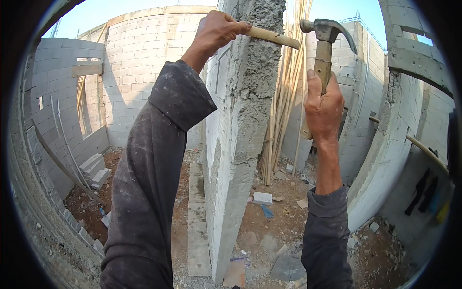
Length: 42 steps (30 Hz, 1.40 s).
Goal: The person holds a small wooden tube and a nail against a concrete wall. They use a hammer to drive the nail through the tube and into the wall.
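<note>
- Left hand is closing fully around a pale wooden stick, fingers wrapped over the near end, knuckles facing up.
- Stick is running out to the right of that hand, lying across the rough top edge of the grey block wall; whether it is touching the mortar or just crossing in front, cannot tell.
- Free tip of the stick is ending just short of the hammer head, small gap showing between them.
- Right hand is gripping a claw hammer tight, fist closed on the lower part of the wooden handle, thumb pointing up along it.
- Hammer is standing nearly upright above that hand; the metal head is sitting well above the fist, striking face pointing left toward the stick, claw curving off to the right.
- Butt of the handle is poking out just below the fist.
- Wall is standing edge-on between the two hands, closer to the left one; crumbly grey mortar is covering its top and right face.
- Both forearms are coming up from below in dark grey sleeves, dusty, left one pushed back to mid-forearm.
- Bundle of bamboo poles is leaning behind the wall, just left of the right hand.
- Far below both hands: bare dirt floor with loose block pieces, one pale block lying under the right wrist.
- Stack of blocks is sitting far left of the left arm, by the curved back wall.
</note>
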{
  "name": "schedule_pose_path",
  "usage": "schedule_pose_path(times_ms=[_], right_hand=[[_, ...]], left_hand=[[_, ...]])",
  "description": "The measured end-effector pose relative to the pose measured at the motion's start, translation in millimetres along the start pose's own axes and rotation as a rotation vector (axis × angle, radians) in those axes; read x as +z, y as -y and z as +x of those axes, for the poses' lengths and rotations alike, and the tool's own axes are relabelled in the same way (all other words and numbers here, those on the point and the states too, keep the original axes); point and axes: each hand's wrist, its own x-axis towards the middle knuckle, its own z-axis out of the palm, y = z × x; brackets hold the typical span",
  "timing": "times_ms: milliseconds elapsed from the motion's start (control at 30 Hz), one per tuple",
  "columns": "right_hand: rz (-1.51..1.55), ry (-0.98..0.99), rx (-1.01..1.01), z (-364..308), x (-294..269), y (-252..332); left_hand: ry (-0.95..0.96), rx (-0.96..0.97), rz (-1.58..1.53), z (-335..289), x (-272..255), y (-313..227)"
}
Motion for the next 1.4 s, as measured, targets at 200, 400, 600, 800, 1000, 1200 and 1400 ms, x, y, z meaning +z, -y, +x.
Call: schedule_pose_path(times_ms=[200, 400, 600, 800, 1000, 1200, 1400], right_hand=[[0.426, -0.657, -0.347, 20, -14, 40], [-0.402, 0.195, 0.029, 3, 19, -20], [0.128, -0.242, -0.095, -10, 6, 18], [-0.181, -0.146, -0.175, -3, 24, -8], [-0.167, 0.084, -0.046, -32, 17, 8], [0.561, 0.122, 0.419, -132, -14, 41], [0.956, 0.259, 0.995, -275, -75, 62]], left_hand=[[-0.013, 0.035, -0.015, 1, 5, 0], [0.057, -0.021, -0.012, 2, 6, -6], [-0.033, 0.079, -0.044, 3, 3, 0], [0.061, -0.156, -0.022, -6, -5, -34], [0.015, -0.049, 0.033, -3, -14, -17], [-0.67, 0.502, 0.355, -109, -17, -30], [0.328, -0.769, -0.883, -445, 28, -73]])
